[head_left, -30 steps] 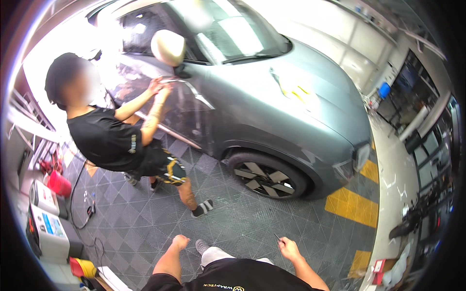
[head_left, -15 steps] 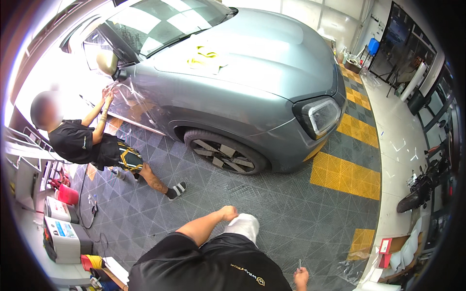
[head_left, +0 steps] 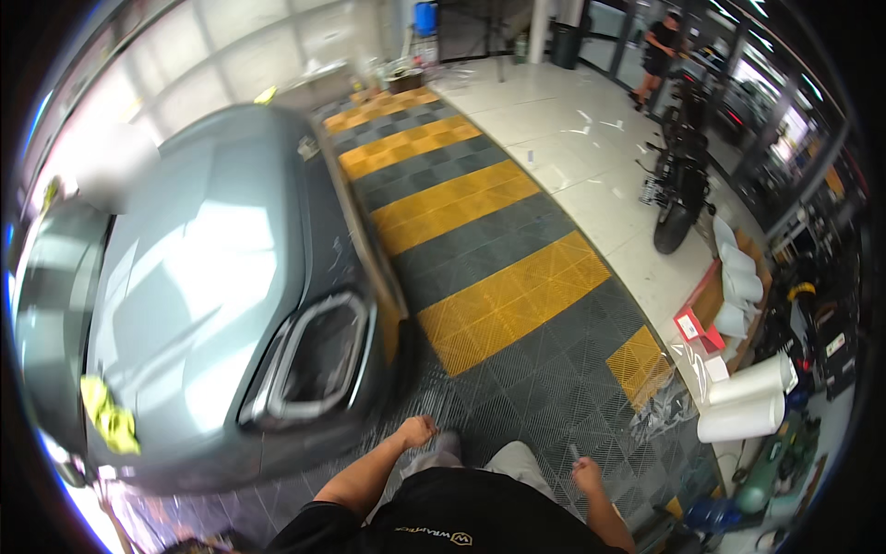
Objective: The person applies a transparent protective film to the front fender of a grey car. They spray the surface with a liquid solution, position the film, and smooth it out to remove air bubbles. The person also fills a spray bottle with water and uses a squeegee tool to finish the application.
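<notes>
My left hand [head_left: 417, 430] is closed in a loose fist beside the car's front corner, with nothing seen sticking out of it. My right hand [head_left: 586, 475], out to my right above the dark floor tiles, is closed around a slim, short, greyish tool [head_left: 574, 452]; its exact kind is too small to make out. To my left stands the grey-green car [head_left: 212, 240], its headlight [head_left: 318, 355] nearest to my left hand. A crumpled yellow-green cloth [head_left: 109, 415] lies on the car's near side.
Yellow and dark grey floor tiles [head_left: 508, 305] run ahead. A motorcycle [head_left: 681, 175] stands on the pale floor to the right. White rolls [head_left: 743, 420], a red-edged carton [head_left: 700, 319] and crumpled clear film [head_left: 660, 406] lie at the right. Another person [head_left: 653, 60] stands far off.
My view has swung right, so the car now sits at the left and the co-worker by its door is out of view. Both hands stay closed; the tool remains in my right.
</notes>
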Demonstrator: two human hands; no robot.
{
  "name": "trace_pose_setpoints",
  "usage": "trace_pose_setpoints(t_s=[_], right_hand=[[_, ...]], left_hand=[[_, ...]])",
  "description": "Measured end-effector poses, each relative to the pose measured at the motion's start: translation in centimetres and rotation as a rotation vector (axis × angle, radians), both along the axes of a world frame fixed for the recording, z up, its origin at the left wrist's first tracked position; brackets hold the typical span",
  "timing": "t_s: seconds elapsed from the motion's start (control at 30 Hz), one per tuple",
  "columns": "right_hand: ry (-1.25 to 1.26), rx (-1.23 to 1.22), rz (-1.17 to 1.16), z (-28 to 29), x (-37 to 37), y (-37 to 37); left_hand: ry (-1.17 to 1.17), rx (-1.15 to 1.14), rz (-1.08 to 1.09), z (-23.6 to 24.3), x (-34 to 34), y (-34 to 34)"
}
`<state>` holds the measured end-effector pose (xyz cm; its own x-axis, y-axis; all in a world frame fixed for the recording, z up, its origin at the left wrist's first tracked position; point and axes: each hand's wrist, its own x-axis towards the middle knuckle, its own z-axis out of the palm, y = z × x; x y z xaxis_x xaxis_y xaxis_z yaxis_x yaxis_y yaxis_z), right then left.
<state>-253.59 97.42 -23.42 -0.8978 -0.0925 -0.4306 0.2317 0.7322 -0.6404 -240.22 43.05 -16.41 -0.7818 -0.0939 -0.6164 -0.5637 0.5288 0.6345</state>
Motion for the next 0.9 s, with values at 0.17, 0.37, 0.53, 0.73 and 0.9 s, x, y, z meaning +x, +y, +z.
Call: trace_pose_setpoints(t_s=[0.17,0.37,0.53,0.73,0.9], right_hand=[[-0.222,0.188,-0.253,4.5,-13.1,-8.8],[-0.250,0.408,0.040,1.8,-30.4,-17.6],[-0.229,0.356,0.183,9.9,-53.2,-33.1],[0.182,0.301,0.289,7.7,-84.0,-54.2],[0.175,0.233,0.244,-0.9,-97.6,-63.3]], left_hand=[[0.107,-0.154,0.050,1.9,-19.1,-10.6],[0.075,-0.333,-0.122,-4.0,-32.6,-21.3],[-0.015,-0.143,0.343,-1.1,-39.5,-28.0],[0.159,0.438,1.014,7.7,-53.1,-40.3],[0.744,0.764,0.043,32.3,-72.3,-52.4]])
